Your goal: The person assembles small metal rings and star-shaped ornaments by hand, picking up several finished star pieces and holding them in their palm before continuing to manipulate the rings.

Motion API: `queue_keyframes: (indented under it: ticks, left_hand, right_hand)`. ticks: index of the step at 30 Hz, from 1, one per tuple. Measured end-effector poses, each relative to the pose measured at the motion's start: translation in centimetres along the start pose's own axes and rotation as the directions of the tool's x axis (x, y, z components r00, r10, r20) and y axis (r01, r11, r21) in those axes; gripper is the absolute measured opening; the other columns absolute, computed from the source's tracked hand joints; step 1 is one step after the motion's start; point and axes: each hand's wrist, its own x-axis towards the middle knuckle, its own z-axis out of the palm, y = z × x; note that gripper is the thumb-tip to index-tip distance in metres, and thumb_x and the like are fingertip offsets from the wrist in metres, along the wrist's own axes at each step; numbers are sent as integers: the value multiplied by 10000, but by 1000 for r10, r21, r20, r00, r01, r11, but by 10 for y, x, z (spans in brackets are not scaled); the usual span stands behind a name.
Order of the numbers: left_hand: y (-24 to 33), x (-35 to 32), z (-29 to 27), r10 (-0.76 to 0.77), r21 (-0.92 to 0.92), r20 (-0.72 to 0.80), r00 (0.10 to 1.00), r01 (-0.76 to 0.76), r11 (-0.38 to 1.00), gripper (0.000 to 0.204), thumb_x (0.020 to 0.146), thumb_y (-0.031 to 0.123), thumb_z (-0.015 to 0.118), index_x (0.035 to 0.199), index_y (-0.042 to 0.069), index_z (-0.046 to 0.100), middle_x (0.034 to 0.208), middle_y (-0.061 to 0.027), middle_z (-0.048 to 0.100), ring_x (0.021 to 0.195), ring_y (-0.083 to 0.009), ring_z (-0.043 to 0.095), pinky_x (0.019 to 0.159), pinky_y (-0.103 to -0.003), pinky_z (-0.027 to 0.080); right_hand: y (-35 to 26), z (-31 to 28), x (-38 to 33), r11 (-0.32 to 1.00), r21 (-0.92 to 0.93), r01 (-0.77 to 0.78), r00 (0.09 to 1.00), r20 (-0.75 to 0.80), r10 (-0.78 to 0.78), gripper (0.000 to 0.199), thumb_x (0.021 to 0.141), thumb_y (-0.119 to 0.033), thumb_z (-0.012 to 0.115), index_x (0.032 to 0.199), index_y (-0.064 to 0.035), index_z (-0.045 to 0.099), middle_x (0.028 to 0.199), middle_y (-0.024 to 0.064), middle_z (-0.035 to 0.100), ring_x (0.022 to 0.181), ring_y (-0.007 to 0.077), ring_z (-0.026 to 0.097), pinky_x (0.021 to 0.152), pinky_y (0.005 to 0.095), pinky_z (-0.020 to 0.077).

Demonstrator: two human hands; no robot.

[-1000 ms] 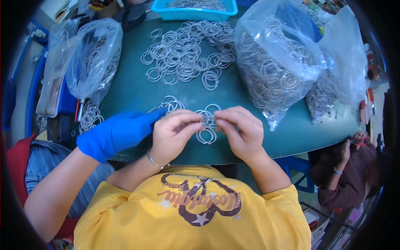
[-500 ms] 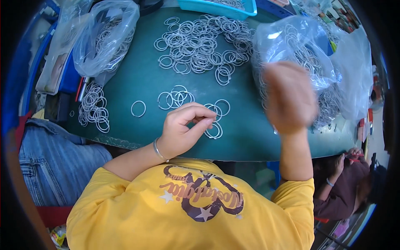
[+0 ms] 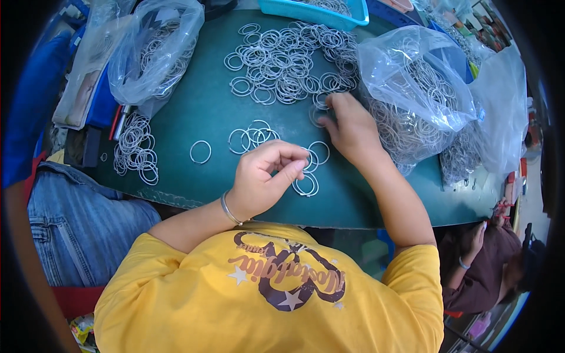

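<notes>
My left hand (image 3: 263,178) is closed in a pinch above the green tabletop. What its fingertips hold, if anything, is too small to make out. Right beside those fingertips are a few thin silver metal rings (image 3: 307,185). My right hand (image 3: 355,130) reaches forward at the near edge of the big ring pile (image 3: 282,65), thumb and fingers curled round a blurred metal ring (image 3: 316,116). Several overlapping rings (image 3: 252,139) lie just beyond my left hand. A single ring (image 3: 200,152) lies apart to their left.
Clear plastic bags of rings stand at the right (image 3: 412,106) and far left (image 3: 156,56). A loose ring heap (image 3: 135,150) lies at the left edge. At the back is a turquoise tray (image 3: 318,16). Another person (image 3: 482,265) sits at the right.
My right hand has moved left, from in front of the right-hand bag to the near edge of the ring pile, and a ring now shows at its fingers. My left hand stays pinched in place.
</notes>
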Motion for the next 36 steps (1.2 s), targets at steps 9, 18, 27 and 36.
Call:
queue_keyframes:
  ticks: [9, 18, 27, 36]
  left_hand:
    - [-3, 9, -15, -399, -564, 61, 915, 361, 743, 193, 886, 74, 594, 1045, -36, 584, 859, -115, 660, 718, -131, 648, 622, -223, 544]
    - [1, 3, -5, -106, -120, -176, 979, 86, 989, 190, 797, 22, 687, 973, -16, 625, 842, -77, 677, 788, -109, 655, 671, -212, 528]
    - [2, 4, -9, 397, 295, 11, 918, -383, 876, 146, 735, -74, 697, 842, 7, 640, 943, -125, 659, 828, -163, 637, 698, -224, 506]
    - [2, -5, -4, 113, -133, -72, 991, -122, 984, 387, 814, -89, 611, 1166, -15, 468, 957, -166, 643, 869, -185, 648, 741, -249, 540]
  right_hand:
    - [-42, -11, -31, 806, 304, 508, 859, -251, -446, 244, 662, 91, 597, 889, 4, 581, 950, 143, 620, 747, 299, 629, 611, 326, 516]
    - [-56, -17, -56, 37, 834, -550, 775, 493, 395, 309, 988, -242, 417, 990, 25, 571, 766, 73, 604, 585, 106, 595, 483, 191, 472]
    - [-59, -17, -57, 245, 946, -213, 882, 78, 466, 104, 840, 37, 608, 941, 44, 584, 944, 102, 594, 736, 117, 621, 632, 220, 527]
    - [-58, -19, -58, 43, 898, -437, 813, 374, 446, 182, 916, -109, 552, 966, 48, 629, 990, 121, 618, 791, 140, 634, 705, 237, 550]
